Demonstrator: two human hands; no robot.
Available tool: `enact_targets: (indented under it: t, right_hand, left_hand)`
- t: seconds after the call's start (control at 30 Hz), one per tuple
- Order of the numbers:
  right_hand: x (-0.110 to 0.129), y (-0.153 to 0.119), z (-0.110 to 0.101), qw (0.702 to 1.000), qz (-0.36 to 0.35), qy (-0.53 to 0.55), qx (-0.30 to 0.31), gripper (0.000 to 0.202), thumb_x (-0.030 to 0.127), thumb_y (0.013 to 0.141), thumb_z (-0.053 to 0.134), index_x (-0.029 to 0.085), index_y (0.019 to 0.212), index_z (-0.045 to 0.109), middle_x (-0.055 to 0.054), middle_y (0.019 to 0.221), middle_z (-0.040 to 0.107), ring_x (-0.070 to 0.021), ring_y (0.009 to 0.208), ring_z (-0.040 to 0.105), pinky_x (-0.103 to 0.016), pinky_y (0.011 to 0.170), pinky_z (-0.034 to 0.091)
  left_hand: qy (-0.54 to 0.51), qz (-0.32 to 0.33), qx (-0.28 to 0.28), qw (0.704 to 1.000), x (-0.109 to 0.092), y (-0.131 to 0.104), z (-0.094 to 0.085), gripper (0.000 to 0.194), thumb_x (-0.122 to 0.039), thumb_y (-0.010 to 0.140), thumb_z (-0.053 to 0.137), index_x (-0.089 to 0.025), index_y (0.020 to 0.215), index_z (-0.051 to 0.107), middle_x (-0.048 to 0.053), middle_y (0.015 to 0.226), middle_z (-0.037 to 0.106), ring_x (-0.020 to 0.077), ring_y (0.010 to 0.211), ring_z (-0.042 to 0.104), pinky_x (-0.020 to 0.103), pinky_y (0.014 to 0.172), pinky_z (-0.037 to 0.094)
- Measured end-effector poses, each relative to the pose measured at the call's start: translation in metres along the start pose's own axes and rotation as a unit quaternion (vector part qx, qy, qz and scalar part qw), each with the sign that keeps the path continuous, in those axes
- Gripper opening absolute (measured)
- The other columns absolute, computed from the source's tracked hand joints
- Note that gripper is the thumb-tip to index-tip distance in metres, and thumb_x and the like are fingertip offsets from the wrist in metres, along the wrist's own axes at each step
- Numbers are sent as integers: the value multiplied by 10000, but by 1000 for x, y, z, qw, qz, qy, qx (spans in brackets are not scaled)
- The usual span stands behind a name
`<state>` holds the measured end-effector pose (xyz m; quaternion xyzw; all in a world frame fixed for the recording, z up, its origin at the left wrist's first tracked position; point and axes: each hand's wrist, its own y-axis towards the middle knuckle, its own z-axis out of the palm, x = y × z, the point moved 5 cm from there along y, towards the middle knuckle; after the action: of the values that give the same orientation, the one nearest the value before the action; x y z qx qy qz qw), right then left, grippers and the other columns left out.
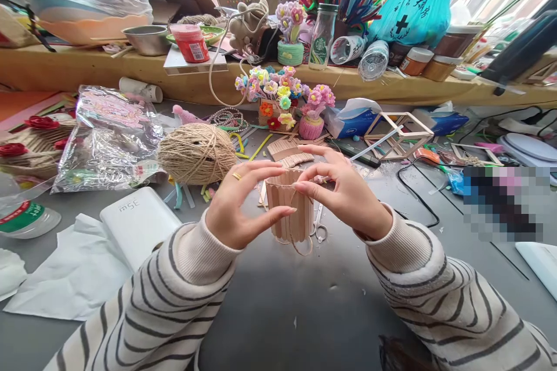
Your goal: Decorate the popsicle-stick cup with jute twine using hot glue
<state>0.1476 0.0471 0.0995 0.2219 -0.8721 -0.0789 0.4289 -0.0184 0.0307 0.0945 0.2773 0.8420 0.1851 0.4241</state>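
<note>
A little cup made of flat wooden sticks (290, 217) is in the middle, between the two hands, over the gray table (278, 313). I cannot tell if its bottom touches the table. Thin brown string (303, 248) goes along the cup near the top, and a loop of it hangs down by the bottom.

The left hand (243, 203) is open wide at the left side of the cup. Its thumb is in front and its fingers reach to the top edge. It has a yellow ring (237, 176) on one finger. The right hand (343, 191) is almost closed, with the thumb and pointing finger pinching the string at the top of the cup.

Scissors (321, 233) lie just beside the cup, on the right. Behind the cup is a curved row of flat sticks (289, 153). A big ball of brown string (196, 153) sits near the left hand. Past the right hand is a wooden stick frame (398, 138).

Farther back are bright flowers (275, 93) and a pink pot (311, 127). On the shelf (174, 84) behind stand a red tub (190, 45), a glass bottle (322, 37) and a blue bag (415, 6).
</note>
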Motion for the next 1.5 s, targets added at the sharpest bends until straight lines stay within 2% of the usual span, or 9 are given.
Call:
enact_targets:
  t: [0.07, 0.2, 0.33, 0.43, 0.7, 0.97, 1.17, 1.3, 1.5]
  right_hand:
    - [1, 0, 0, 1000, -8, -7, 1, 126, 317, 785, 653, 207, 731, 680, -103, 1309, 529, -248, 1277, 424, -492, 1081, 276]
    - [4, -1, 2, 999, -36, -21, 13, 131, 334, 795, 646, 218, 746, 681, -102, 1318, 516, -253, 1291, 401, -508, 1076, 274]
    - [7, -3, 2, 997, -69, -38, 4, 140, 336, 796, 646, 214, 735, 675, -115, 1326, 504, -256, 1304, 381, -508, 1069, 283]
    - [9, -5, 3, 996, -83, -37, -7, 141, 346, 792, 651, 215, 744, 676, -115, 1327, 505, -255, 1297, 393, -506, 1066, 289]
    - [6, -6, 2, 995, -91, -32, 9, 166, 361, 735, 709, 237, 837, 668, -109, 1355, 480, -264, 1302, 388, -504, 1035, 341]
    - [1, -7, -1, 995, -89, -43, 16, 160, 341, 763, 687, 266, 903, 678, -75, 1361, 463, -244, 1313, 366, -462, 1060, 323]
    - [1, -6, 2, 994, -94, -57, 11, 199, 341, 764, 686, 258, 944, 670, -87, 1346, 486, -253, 1296, 390, -474, 1067, 310]
    - [4, -7, 3, 994, -94, -60, 13, 206, 327, 761, 691, 242, 947, 665, -101, 1342, 493, -260, 1296, 392, -482, 1066, 306]
    - [3, -8, 5, 993, -100, -56, 0, 216, 299, 768, 684, 229, 970, 652, -105, 1347, 487, -249, 1288, 400, -469, 1056, 323]
  left_hand:
    - [33, 23, 35, 999, -3, 10, -3, 346, -435, 715, 699, -213, 975, 644, 76, 992, 703, 247, 982, 626, 371, 931, 450]
    - [8, 15, 177, 984, 1, 21, 6, 386, -493, 735, 646, -217, 1003, 619, 15, 822, 715, 190, 765, 661, 374, 907, 449]
    - [-22, -29, 235, 971, 2, 25, 12, 478, -427, 752, 653, -190, 1142, 510, 10, 766, 693, 173, 733, 655, 293, 757, 485]
    - [-63, -51, 251, 965, 1, 27, 13, 456, -366, 769, 639, -172, 1149, 477, -2, 721, 679, 151, 682, 639, 264, 710, 488]
    - [-167, -93, 232, 954, 5, 21, 16, 441, -257, 732, 674, -180, 1132, 505, -51, 633, 592, 103, 586, 565, 200, 569, 470]
    - [-243, -135, 205, 938, 9, 18, 16, 506, -201, 713, 686, -165, 1169, 469, -46, 658, 624, 110, 643, 599, 212, 636, 472]
    - [-227, -161, 169, 946, 11, 19, 15, 487, -277, 729, 684, -150, 1153, 483, -17, 655, 645, 124, 615, 601, 215, 566, 440]
    - [-219, -144, 139, 955, 13, 20, 18, 440, -334, 736, 673, -154, 1093, 492, -8, 630, 669, 122, 572, 617, 191, 490, 416]
    - [-213, -149, 112, 959, 14, 19, 17, 419, -307, 728, 680, -157, 1073, 497, -20, 595, 663, 119, 542, 615, 194, 489, 434]
